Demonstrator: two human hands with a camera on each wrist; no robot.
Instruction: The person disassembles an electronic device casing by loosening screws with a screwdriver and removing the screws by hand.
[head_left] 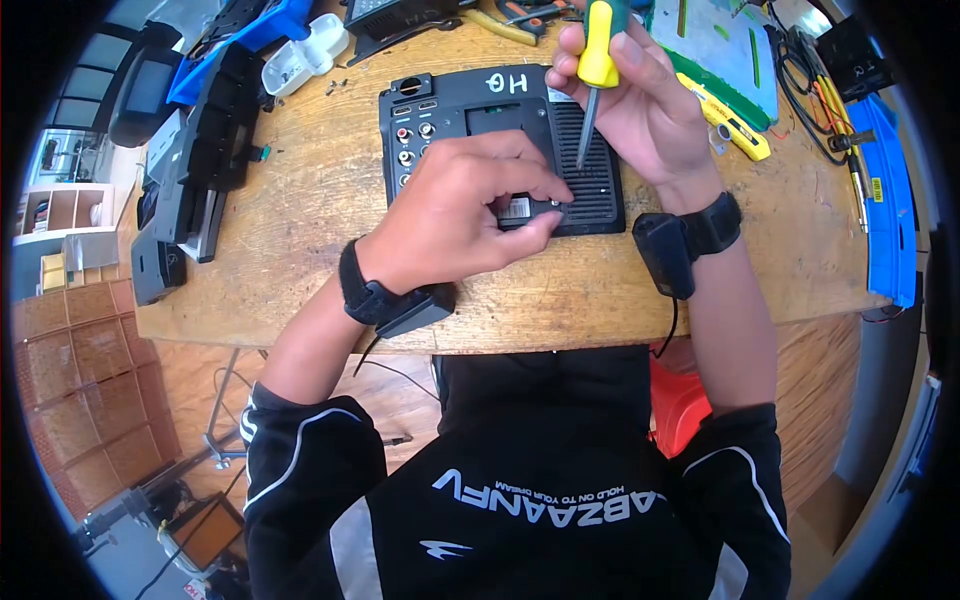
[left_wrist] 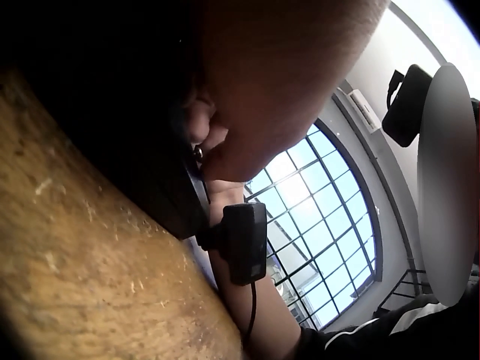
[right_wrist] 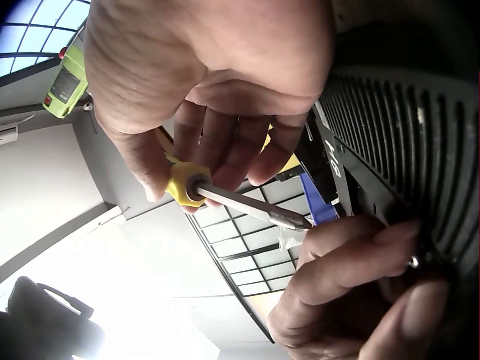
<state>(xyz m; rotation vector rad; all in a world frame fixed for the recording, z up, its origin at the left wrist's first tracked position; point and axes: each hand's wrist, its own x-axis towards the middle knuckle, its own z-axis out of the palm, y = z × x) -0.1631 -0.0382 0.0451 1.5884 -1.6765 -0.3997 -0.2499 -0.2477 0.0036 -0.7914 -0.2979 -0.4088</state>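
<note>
The left hand (head_left: 455,205) is bracketing a tiny metal piece (right_wrist: 414,262) with thumb and forefinger, whether pinching one cannot tell; the right hand (head_left: 655,115) is gripping a screwdriver (head_left: 597,55) above the black device (head_left: 535,122) lying on the wooden table (head_left: 300,180).

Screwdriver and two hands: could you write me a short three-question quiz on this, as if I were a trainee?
1. Which hand holds the screwdriver?
2. What is between the thumb and finger of the left hand? A) a red cable; B) a metal piece; C) a sponge.
3. True or false: the screwdriver's tip touches the metal piece.

Key: 1. The right hand. 2. B. 3. False; they are apart.
</note>
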